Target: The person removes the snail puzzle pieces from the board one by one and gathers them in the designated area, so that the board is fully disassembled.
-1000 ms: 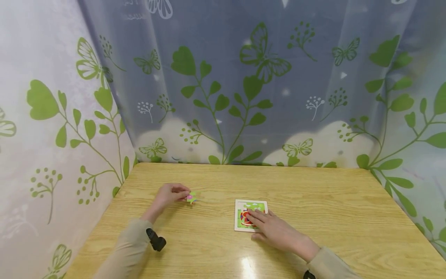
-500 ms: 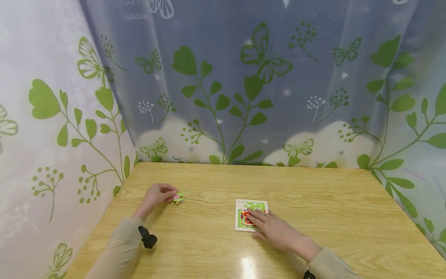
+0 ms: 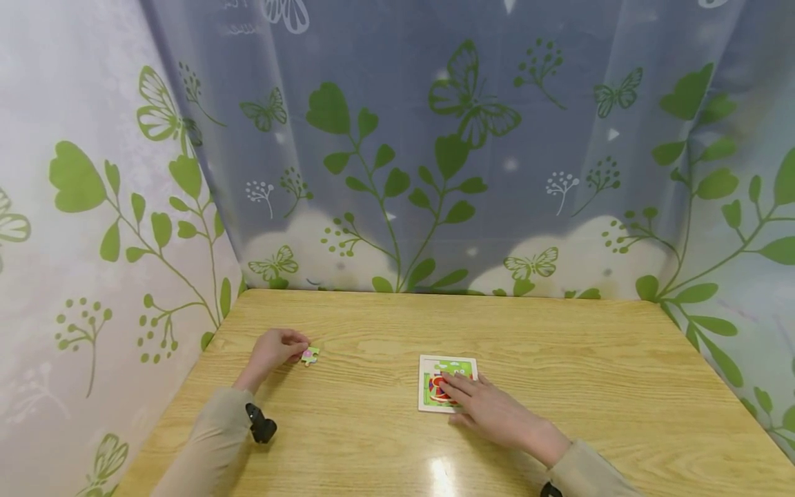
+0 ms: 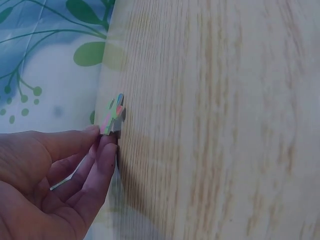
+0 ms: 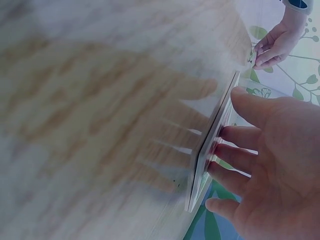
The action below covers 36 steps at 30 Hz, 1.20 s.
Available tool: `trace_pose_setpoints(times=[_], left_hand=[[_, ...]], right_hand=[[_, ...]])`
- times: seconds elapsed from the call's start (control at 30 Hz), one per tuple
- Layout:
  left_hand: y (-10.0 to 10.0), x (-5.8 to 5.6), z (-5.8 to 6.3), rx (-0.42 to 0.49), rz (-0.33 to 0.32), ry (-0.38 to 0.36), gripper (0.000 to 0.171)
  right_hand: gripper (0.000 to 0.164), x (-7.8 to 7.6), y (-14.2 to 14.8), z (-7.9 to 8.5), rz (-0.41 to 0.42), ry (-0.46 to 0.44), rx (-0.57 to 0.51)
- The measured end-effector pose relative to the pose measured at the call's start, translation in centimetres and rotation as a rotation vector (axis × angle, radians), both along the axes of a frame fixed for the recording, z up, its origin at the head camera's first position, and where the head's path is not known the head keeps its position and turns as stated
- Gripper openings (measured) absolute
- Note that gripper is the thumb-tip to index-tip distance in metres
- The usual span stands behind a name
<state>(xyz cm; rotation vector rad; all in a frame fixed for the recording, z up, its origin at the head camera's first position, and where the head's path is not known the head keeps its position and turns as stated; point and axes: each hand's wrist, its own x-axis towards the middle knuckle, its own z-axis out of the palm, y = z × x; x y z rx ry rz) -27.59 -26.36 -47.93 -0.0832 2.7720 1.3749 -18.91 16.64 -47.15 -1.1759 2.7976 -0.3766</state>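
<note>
My left hand (image 3: pixel 277 350) is at the left of the table, its thumb and fingers pinching one edge of a small green and pink jigsaw piece (image 3: pixel 311 355). In the left wrist view the jigsaw piece (image 4: pixel 113 116) stands out past the fingertips, close over the wood; whether it touches the table I cannot tell. Straight, spread fingers of my right hand (image 3: pixel 491 411) rest on a square puzzle board (image 3: pixel 422 400) with a white frame and a red and green picture. That hand covers the board's lower right part. A pale gap shows at the board's upper left.
Both hands work over a wooden table (image 3: pixel 373 442). A patterned curtain (image 3: pixel 397 172) with green leaves and butterflies rises behind its far edge and along both sides. A black wrist camera (image 3: pixel 261 424) sits on the left sleeve.
My left hand has moved left with the jigsaw piece, which now lies flatter and lower. The right hand and the puzzle board have stayed in place.
</note>
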Motion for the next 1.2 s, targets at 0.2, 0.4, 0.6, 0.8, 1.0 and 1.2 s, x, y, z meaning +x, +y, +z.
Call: trace_pose_setpoints(times=[0.2, 0.4, 0.6, 0.8, 1.0, 1.2], left_hand=[[-0.07, -0.07, 0.0, 0.017, 0.015, -0.002, 0.016], [-0.03, 0.1, 0.15, 0.01, 0.009, -0.006, 0.016], [0.03, 0.08, 0.05, -0.044, 0.008, 0.016, 0.014], [0.17, -0.11, -0.01, -0.082, 0.013, 0.034, 0.013], [0.27, 0.05, 0.27, -0.074, 0.018, 0.018, 0.016], [0.19, 0.19, 0.63, -0.147, 0.038, 0.057, 0.019]], right_hand=[[0.058, 0.04, 0.0, 0.01, -0.001, 0.007, 0.001], [0.059, 0.01, 0.02, -0.02, -0.003, -0.001, 0.001], [0.058, -0.06, 0.04, -0.16, 0.001, 0.005, 0.002], [0.058, -0.05, 0.04, -0.16, 0.002, 0.014, -0.002], [0.058, -0.05, 0.04, -0.08, 0.0, 0.021, 0.008], [0.059, -0.11, 0.04, -0.02, 0.004, 0.005, 0.005]])
